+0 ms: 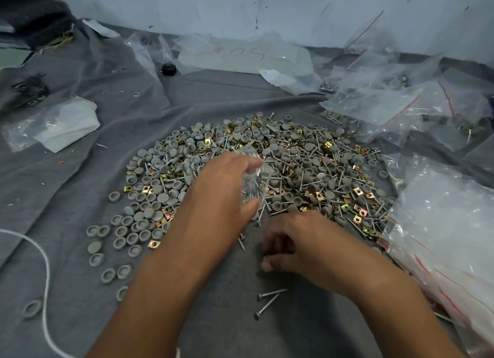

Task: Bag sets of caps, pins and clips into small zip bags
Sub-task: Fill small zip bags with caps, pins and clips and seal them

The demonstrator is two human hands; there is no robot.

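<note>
- Clear plastic zip bag (pixel 254 181) sits pinched in your left hand (pixel 224 189), pins showing inside, above the heap of grey caps, pins and brass clips (pixel 267 170) on the grey cloth (pixel 66 186)
- Your right hand (pixel 296 242) curls on the cloth beside loose pins (pixel 270 295); what it grasps, you cannot tell

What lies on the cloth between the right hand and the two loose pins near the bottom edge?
Head view: only bare grey cloth between the right hand and the two pins.
</note>
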